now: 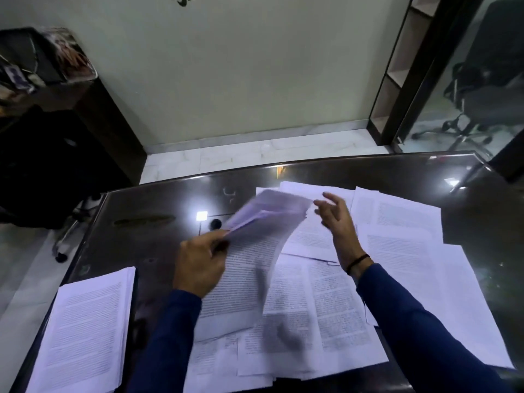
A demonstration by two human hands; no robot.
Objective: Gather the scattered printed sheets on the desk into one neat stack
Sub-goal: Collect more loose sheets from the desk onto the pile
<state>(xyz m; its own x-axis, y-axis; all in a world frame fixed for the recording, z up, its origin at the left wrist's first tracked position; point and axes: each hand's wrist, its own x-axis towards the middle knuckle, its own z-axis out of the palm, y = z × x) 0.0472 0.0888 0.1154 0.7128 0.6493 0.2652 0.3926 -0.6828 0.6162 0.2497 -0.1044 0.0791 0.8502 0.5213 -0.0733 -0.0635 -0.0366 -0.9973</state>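
My left hand pinched a lifted bundle of sheets, its long axis running away toward the right. My right hand, fingers spread and holding nothing, hovered at its free end. Loose sheets covered the surface below.

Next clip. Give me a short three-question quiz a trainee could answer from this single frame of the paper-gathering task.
1. True or false: the left hand grips a bundle of sheets lifted off the desk.
2. Multiple choice: the right hand is A) pressing a sheet flat, B) raised with fingers spread, holding nothing, C) pinching a pen.
3. Where does the neat stack lie relative to the scattered sheets?

Key: 1 true. 2 B. 3 At the desk's near left, apart from the scattered sheets, which cover the middle and right.
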